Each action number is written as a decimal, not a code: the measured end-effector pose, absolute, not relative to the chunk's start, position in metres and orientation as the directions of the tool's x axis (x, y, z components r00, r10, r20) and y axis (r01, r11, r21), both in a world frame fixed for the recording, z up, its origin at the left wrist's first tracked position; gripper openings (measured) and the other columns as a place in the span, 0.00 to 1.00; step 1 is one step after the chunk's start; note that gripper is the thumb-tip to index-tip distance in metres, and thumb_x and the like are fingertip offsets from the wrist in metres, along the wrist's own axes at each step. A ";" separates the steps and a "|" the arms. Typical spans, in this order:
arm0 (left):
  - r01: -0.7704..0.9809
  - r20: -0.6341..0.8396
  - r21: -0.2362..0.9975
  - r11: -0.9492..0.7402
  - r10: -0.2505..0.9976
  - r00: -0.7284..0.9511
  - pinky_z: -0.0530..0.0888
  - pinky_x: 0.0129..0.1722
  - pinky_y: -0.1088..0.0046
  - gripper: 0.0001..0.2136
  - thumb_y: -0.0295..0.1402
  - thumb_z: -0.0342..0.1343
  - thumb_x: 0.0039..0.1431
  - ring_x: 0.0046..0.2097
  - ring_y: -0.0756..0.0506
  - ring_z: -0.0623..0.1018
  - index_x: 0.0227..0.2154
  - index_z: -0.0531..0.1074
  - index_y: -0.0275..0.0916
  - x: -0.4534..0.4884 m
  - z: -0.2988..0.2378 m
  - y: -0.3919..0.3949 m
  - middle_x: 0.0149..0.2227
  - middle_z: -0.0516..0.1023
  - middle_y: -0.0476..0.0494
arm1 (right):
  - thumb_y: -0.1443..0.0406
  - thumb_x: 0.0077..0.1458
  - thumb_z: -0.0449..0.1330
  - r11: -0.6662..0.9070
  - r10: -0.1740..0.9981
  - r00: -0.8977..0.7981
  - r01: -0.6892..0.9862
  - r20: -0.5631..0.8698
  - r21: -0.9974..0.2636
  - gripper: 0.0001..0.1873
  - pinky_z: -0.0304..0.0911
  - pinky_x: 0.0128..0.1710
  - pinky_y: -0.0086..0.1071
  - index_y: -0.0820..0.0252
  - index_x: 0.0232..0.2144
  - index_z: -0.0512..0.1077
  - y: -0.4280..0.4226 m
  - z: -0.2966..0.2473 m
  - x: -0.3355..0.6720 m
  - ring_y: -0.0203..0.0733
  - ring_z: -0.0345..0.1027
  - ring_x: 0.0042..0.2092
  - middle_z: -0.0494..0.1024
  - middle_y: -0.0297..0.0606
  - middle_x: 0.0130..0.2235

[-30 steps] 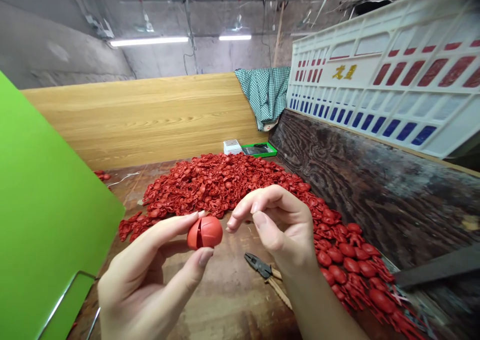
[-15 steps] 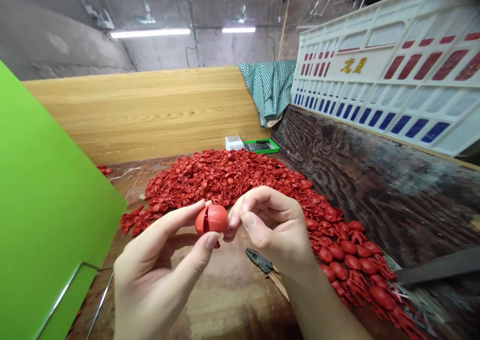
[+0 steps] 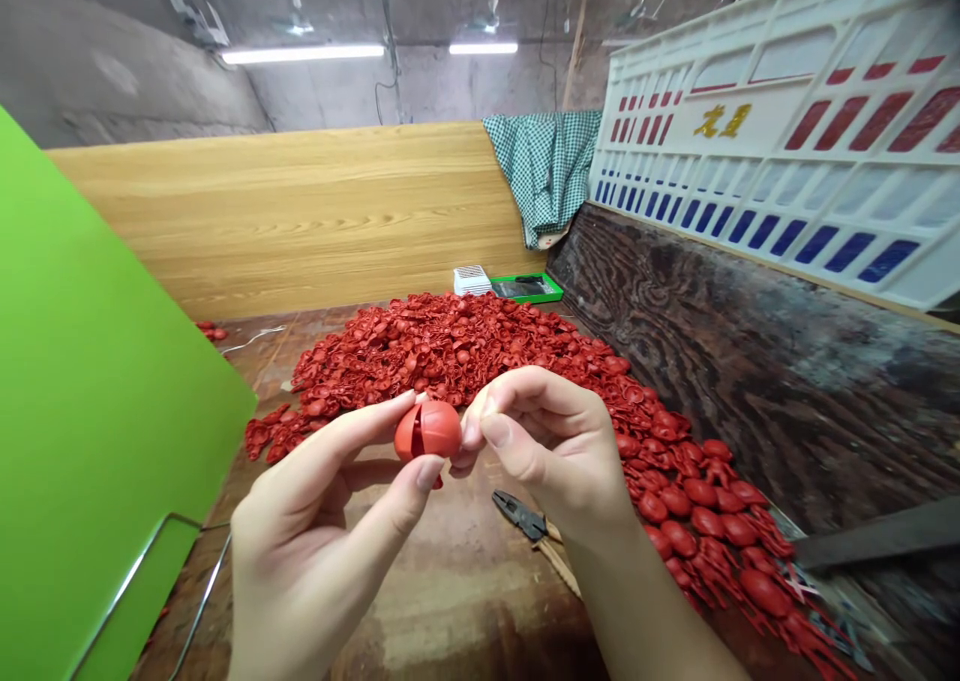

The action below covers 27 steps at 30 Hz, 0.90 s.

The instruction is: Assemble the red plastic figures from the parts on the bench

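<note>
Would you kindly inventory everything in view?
table: 1, brown, underneath
slit round piece: 1, red, held centrally
other pieces: very many, red, mostly heaped on table
pliers: 1, dark with tan handles, on table
panel: 1, green, left
wire frame: 1, silver, lower left
cord: 1, white, left rear
slatted item: 1, white, rear
tray: 1, green, beside it
light board: 1, yellow, rear
cloth: 1, green-white check, over that board
dark board: 1, brown, right
crate: 1, white, upper right
bar: 1, grey, lower right
light tubes: at least 2, white, overhead
wall: at least 1, grey, background
left hand: 1, bare, gripping the slit round piece
right hand: 1, bare, at that piece's right
</note>
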<state>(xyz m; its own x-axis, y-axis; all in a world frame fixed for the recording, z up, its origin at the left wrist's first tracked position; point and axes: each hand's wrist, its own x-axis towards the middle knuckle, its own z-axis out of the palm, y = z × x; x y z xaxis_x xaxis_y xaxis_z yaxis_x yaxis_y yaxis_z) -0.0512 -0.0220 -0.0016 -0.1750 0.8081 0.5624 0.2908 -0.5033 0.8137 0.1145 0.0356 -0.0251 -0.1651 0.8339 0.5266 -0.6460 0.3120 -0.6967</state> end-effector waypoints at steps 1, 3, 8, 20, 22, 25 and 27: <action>0.287 0.563 0.813 -0.506 0.808 -0.172 0.87 0.39 0.78 0.17 0.30 0.74 0.58 0.35 0.47 0.89 0.50 0.86 0.51 -0.051 -0.001 -0.022 0.43 0.90 0.51 | 0.64 0.61 0.73 0.313 0.835 -0.166 -0.640 0.524 -0.702 0.05 0.84 0.34 0.32 0.55 0.36 0.81 0.036 -0.025 0.115 0.38 0.81 0.31 0.85 0.33 0.31; 0.279 0.561 0.815 -0.507 0.811 -0.167 0.87 0.39 0.79 0.17 0.30 0.74 0.58 0.36 0.47 0.89 0.50 0.86 0.52 -0.051 -0.001 -0.021 0.44 0.90 0.51 | 0.63 0.61 0.73 0.321 0.832 -0.169 -0.630 0.528 -0.708 0.05 0.84 0.34 0.33 0.55 0.35 0.81 0.036 -0.024 0.115 0.38 0.81 0.31 0.85 0.33 0.32; 0.270 0.556 0.824 -0.499 0.802 -0.216 0.87 0.38 0.80 0.18 0.31 0.75 0.56 0.36 0.48 0.89 0.49 0.86 0.52 -0.048 -0.002 -0.020 0.44 0.90 0.51 | 0.66 0.66 0.68 0.434 0.782 -0.135 -0.582 0.608 -0.687 0.06 0.81 0.39 0.34 0.51 0.44 0.82 0.035 -0.027 0.117 0.38 0.81 0.35 0.85 0.33 0.36; 0.335 0.579 0.797 -0.503 0.793 -0.188 0.88 0.38 0.76 0.19 0.33 0.75 0.57 0.35 0.47 0.88 0.51 0.86 0.51 -0.054 -0.006 -0.016 0.44 0.90 0.48 | 0.64 0.64 0.71 0.675 0.656 -0.119 -0.351 0.746 -0.649 0.14 0.77 0.52 0.39 0.47 0.52 0.81 0.039 -0.029 0.117 0.45 0.78 0.51 0.84 0.39 0.49; 0.322 0.585 0.795 -0.514 0.791 -0.180 0.87 0.36 0.77 0.19 0.32 0.75 0.57 0.34 0.48 0.88 0.51 0.85 0.52 -0.056 -0.006 -0.015 0.45 0.90 0.49 | 0.66 0.64 0.71 0.688 0.632 -0.161 -0.334 0.758 -0.644 0.15 0.76 0.57 0.41 0.46 0.52 0.83 0.041 -0.029 0.117 0.46 0.78 0.54 0.85 0.39 0.50; 0.318 0.585 0.792 -0.520 0.796 -0.154 0.88 0.37 0.76 0.21 0.33 0.76 0.56 0.35 0.46 0.88 0.53 0.85 0.53 -0.060 -0.005 -0.016 0.48 0.89 0.47 | 0.68 0.64 0.71 0.652 0.669 -0.158 -0.346 0.727 -0.675 0.15 0.77 0.56 0.39 0.45 0.51 0.84 0.042 -0.027 0.116 0.45 0.80 0.54 0.86 0.38 0.50; 0.325 0.580 0.787 -0.524 0.809 -0.100 0.88 0.39 0.74 0.24 0.32 0.75 0.57 0.39 0.44 0.89 0.55 0.83 0.56 -0.062 -0.004 -0.017 0.53 0.87 0.47 | 0.68 0.64 0.71 0.621 0.692 -0.144 -0.379 0.707 -0.686 0.16 0.79 0.54 0.37 0.44 0.51 0.85 0.042 -0.026 0.117 0.44 0.81 0.53 0.86 0.38 0.49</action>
<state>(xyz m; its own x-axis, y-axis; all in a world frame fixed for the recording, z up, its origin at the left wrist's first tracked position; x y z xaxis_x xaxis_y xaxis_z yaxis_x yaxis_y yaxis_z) -0.0621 -0.0175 -0.0044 -0.1000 0.8087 0.5797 0.3248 -0.5242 0.7873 0.1167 0.0419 -0.0259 -0.1445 0.6923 0.7070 -0.3787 0.6214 -0.6859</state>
